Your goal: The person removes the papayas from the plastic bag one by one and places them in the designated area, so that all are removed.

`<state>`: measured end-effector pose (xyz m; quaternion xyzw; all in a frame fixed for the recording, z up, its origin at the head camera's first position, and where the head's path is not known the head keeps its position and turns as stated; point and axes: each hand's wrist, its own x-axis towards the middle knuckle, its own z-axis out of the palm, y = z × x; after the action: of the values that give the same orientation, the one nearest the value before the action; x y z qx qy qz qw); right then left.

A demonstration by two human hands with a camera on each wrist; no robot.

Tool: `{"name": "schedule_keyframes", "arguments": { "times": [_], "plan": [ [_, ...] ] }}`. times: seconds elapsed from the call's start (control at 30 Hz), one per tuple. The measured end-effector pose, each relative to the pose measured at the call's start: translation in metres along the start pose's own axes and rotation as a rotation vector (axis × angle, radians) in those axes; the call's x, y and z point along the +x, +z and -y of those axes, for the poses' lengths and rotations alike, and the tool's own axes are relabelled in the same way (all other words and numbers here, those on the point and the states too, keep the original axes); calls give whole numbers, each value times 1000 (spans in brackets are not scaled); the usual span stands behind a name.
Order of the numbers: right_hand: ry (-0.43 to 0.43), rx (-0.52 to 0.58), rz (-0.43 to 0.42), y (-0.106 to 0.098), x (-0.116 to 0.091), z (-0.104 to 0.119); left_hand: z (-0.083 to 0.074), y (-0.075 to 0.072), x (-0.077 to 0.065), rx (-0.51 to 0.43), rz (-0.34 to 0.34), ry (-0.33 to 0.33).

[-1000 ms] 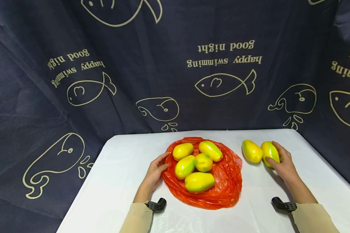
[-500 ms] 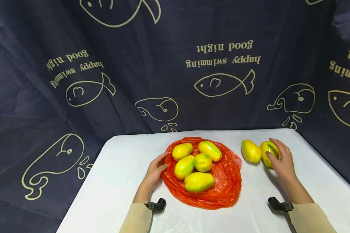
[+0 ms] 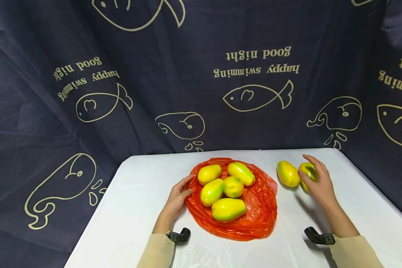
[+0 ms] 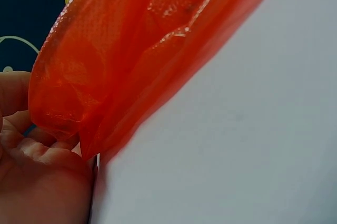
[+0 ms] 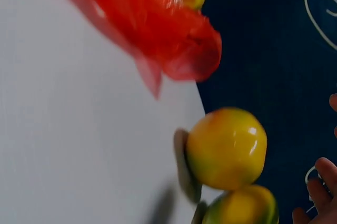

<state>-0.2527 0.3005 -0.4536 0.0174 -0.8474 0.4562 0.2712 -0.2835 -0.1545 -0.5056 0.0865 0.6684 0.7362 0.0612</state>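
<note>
A red plastic bag (image 3: 254,223) lies spread open on the white table, with several yellow-green papayas (image 3: 229,209) on it. My left hand (image 3: 175,199) holds the bag's left edge; in the left wrist view the thin red film (image 4: 100,76) hangs against the curled fingers. To the right of the bag, a loose papaya (image 3: 289,174) lies beside a second one (image 3: 307,171), which my right hand (image 3: 319,182) partly covers in the head view. The right hand is raised with thumb and fingers spread. In the right wrist view its fingers (image 5: 324,182) stand apart from both papayas.
The white-covered table (image 3: 127,208) ends at the back against a dark blue curtain (image 3: 201,74) printed with fish, whales and lettering. Black wrist devices (image 3: 180,235) sit on both forearms.
My right hand has let go of the right-hand papaya, opened its fingers, and moved up and slightly left. The left hand and the bag have stayed in place.
</note>
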Motion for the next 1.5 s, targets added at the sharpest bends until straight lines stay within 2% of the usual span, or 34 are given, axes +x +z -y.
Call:
{"name": "schedule_keyframes", "arguments": {
  "times": [0.23,0.37,0.87,1.13,1.5],
  "plan": [
    [-108,7,31,11,-1,18,-1,0,1,-3,-1,-1],
    [-137,10,73,17,-2,29,0,0,1,1,-6,-5],
    [-83,14,237,38,-16,53,0,0,1,-10,2,-8],
    [-137,104,285,50,-20,55,1,0,0,7,-3,-6],
    [-122,137,394,66,-28,60,-1,0,-1,-11,0,-4]
  ]
}}
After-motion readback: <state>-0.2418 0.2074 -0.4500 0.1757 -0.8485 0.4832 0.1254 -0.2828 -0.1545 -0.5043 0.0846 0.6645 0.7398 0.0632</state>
